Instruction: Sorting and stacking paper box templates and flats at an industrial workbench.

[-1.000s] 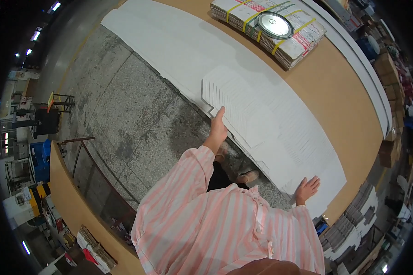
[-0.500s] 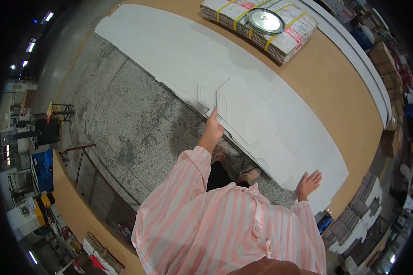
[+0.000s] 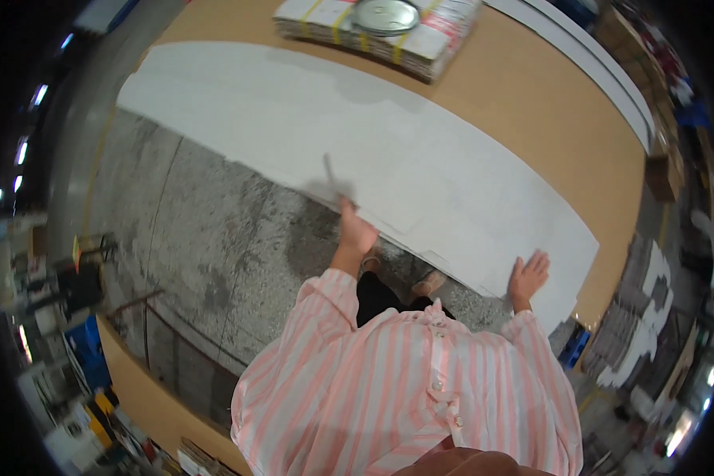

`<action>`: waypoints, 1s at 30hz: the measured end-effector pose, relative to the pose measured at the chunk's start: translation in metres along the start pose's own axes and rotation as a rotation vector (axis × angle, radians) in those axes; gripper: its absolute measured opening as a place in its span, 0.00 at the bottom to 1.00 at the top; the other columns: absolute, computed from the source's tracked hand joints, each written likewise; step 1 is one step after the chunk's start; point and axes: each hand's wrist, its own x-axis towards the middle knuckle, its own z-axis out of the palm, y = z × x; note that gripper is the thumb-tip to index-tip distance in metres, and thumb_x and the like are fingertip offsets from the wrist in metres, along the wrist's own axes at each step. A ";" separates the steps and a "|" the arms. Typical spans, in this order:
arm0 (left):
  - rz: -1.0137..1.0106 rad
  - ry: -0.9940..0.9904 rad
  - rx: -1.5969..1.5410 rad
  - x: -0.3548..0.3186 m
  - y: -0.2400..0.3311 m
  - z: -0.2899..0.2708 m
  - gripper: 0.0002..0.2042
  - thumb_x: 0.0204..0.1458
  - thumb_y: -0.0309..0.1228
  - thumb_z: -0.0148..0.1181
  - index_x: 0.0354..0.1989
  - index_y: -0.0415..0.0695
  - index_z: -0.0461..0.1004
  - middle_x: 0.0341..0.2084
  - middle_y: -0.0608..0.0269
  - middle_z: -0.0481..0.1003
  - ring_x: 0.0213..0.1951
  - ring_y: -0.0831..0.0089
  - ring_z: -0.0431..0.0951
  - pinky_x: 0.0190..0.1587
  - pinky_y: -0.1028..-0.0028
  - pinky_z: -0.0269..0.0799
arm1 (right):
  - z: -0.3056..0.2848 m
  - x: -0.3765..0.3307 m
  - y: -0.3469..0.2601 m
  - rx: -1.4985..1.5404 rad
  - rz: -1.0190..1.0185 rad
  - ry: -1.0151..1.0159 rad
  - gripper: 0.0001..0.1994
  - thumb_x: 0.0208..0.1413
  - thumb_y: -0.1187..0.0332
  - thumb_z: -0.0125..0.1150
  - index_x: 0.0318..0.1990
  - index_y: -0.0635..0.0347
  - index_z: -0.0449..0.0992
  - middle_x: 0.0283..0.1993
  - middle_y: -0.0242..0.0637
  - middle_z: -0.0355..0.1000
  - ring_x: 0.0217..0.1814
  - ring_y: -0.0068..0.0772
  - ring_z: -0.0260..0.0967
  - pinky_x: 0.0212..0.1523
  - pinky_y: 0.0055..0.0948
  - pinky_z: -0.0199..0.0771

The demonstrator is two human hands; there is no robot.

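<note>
A large white sheet, cardboard by its look, lies along the near side of a tan table, its long near edge uneven. At that edge my left hand is closed on a thin, dark, stick-like object. Motion blurs this object, so its kind is unclear; it points away from me over the sheet. My right hand rests flat, fingers spread, on the right end of the sheet.
Beyond the sheet, on the tan tabletop, sits a yellow-strapped cardboard bundle with a round metal lid on it. Cardboard stacks stand at right. A metal frame and a second tan board are at lower left.
The view has shifted, so the table and bundle sit farther left. The thin object in my left hand now stands out over the sheet. My right hand stays flat on it.
</note>
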 end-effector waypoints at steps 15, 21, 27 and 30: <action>0.767 -0.070 1.122 -0.032 -0.059 0.025 0.08 0.49 0.28 0.53 0.32 0.34 0.71 0.27 0.56 0.74 0.24 0.64 0.72 0.28 0.71 0.67 | -0.018 0.008 -0.011 0.093 -0.005 -0.005 0.32 0.52 0.50 0.44 0.61 0.58 0.49 0.65 0.49 0.39 0.68 0.51 0.31 0.61 0.54 0.30; 1.482 -1.036 2.151 -0.123 -0.133 0.105 0.23 0.35 0.27 0.51 0.45 0.32 0.66 0.41 0.47 0.68 0.34 0.62 0.69 0.35 0.70 0.67 | -0.004 0.009 0.000 0.121 -0.040 0.006 0.33 0.53 0.49 0.42 0.61 0.58 0.47 0.65 0.50 0.39 0.67 0.51 0.32 0.62 0.54 0.29; 1.299 -1.104 2.163 -0.126 -0.168 0.105 0.22 0.35 0.25 0.51 0.45 0.33 0.66 0.41 0.48 0.68 0.32 0.61 0.68 0.34 0.66 0.65 | 0.035 0.015 0.033 0.617 -0.008 0.020 0.33 0.53 0.49 0.42 0.62 0.57 0.47 0.66 0.49 0.38 0.68 0.51 0.30 0.62 0.55 0.28; 1.244 -0.745 1.612 -0.109 -0.105 0.092 0.23 0.39 0.24 0.57 0.48 0.38 0.63 0.44 0.55 0.68 0.46 0.59 0.68 0.47 0.64 0.63 | 0.024 0.010 0.010 0.436 -0.027 0.000 0.33 0.53 0.48 0.42 0.62 0.57 0.47 0.66 0.48 0.38 0.68 0.50 0.30 0.61 0.55 0.28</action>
